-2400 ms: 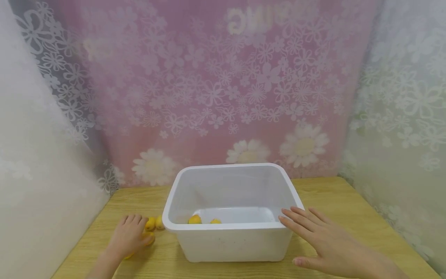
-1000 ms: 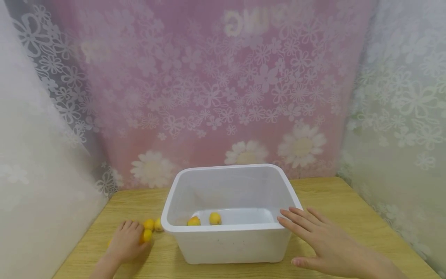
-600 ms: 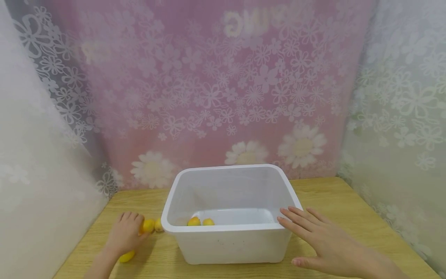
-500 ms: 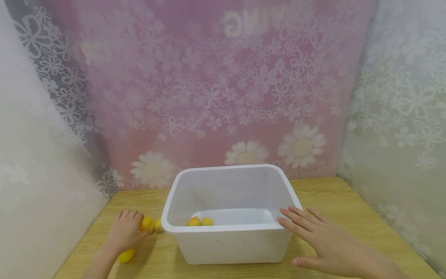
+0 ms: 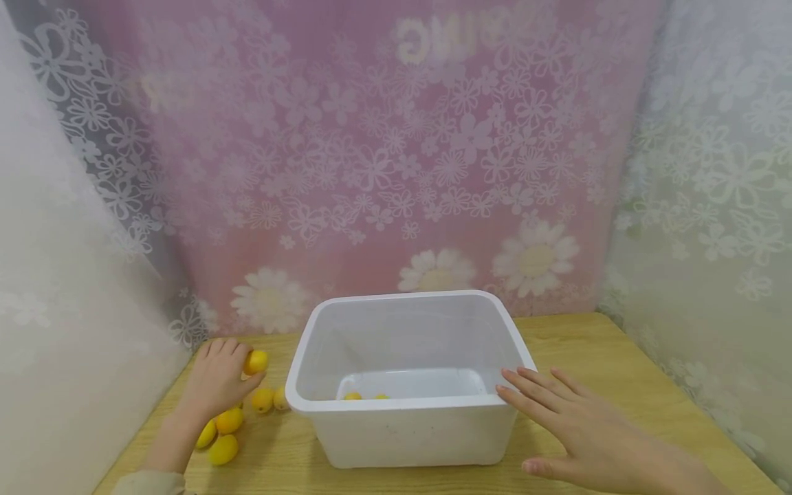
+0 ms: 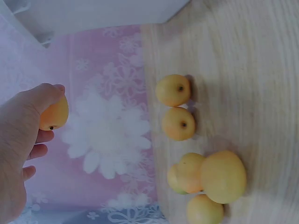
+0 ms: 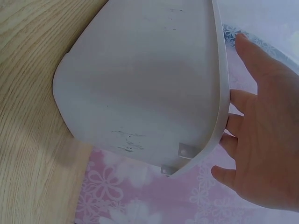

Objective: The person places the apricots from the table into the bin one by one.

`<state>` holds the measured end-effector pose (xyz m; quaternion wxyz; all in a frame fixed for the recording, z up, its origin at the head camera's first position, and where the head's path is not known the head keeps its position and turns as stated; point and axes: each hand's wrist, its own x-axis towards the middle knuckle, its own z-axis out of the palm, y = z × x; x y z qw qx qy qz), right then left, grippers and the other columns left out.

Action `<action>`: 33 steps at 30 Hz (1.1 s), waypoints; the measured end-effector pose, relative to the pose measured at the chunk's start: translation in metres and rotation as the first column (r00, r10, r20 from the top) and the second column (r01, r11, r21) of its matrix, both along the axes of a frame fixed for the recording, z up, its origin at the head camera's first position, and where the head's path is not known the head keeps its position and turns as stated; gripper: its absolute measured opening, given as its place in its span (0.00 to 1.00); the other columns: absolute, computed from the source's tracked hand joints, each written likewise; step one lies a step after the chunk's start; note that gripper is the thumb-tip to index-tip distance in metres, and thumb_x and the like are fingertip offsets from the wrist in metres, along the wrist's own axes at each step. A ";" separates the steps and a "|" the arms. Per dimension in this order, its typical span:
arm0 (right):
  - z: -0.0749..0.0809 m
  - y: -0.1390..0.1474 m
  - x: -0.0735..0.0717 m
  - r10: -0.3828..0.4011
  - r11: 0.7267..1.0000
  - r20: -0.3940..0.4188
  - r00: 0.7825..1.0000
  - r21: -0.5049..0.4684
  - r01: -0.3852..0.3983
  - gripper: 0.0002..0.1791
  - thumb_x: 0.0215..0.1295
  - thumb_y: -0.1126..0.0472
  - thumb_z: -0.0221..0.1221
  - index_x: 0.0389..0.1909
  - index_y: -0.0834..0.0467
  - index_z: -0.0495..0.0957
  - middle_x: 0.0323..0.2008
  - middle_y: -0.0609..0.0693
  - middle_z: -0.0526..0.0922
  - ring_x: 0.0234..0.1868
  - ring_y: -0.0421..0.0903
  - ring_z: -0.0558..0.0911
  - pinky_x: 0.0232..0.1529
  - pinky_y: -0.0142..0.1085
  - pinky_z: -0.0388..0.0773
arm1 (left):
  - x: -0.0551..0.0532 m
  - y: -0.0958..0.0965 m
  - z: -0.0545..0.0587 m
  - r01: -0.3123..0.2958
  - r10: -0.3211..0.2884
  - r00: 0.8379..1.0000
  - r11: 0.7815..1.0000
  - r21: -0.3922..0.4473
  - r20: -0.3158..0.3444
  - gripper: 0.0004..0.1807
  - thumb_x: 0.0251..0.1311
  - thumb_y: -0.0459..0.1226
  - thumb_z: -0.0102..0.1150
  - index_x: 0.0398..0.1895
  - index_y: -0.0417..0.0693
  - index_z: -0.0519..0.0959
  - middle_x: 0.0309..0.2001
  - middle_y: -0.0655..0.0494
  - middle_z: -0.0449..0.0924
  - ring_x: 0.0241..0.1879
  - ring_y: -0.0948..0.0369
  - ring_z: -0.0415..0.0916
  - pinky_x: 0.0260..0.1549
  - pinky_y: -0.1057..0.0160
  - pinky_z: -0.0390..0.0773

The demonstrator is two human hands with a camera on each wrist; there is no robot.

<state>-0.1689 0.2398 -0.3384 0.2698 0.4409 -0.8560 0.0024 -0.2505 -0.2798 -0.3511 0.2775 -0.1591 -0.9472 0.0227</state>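
A cluster of yellow fruits (image 5: 229, 420) lies leftmost on the table (image 5: 278, 471). My left hand (image 5: 213, 381) grips one fruit (image 5: 257, 361) above the table, thumb opposite fingers; I judge it light, firm and smooth, liable to slip or bruise, best held gently round its middle. Next come two loose fruits (image 5: 262, 399), then the white tub (image 5: 396, 404), two fruit tops (image 5: 353, 397) showing inside. My right hand (image 5: 559, 421), fingers extended, touches its rim.

Soft diffuse light, faint shadows on the table (image 5: 581, 371), hazy detail (left wrist view washed-out)
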 end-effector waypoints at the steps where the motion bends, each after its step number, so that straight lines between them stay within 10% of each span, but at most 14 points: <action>1: 0.000 0.000 0.000 -0.004 1.000 -0.002 1.000 0.001 0.004 0.46 0.54 0.35 0.59 0.69 0.54 0.59 0.69 0.48 0.60 0.73 0.39 0.46 0.69 0.31 0.31 | -0.001 0.001 0.003 0.004 -0.004 1.000 1.000 -0.001 -0.010 0.21 0.44 0.45 0.69 0.34 0.39 0.75 0.33 0.48 0.74 0.38 0.46 0.69 0.47 0.43 0.68; 33: 0.002 0.000 0.001 0.006 1.000 0.008 1.000 -0.001 -0.006 0.47 0.52 0.34 0.60 0.69 0.55 0.60 0.69 0.47 0.60 0.72 0.40 0.48 0.69 0.30 0.33 | -0.030 0.051 0.077 0.127 -0.127 0.991 0.992 0.005 0.037 0.21 0.50 0.44 0.66 0.41 0.39 0.75 0.41 0.44 0.76 0.46 0.44 0.70 0.49 0.43 0.66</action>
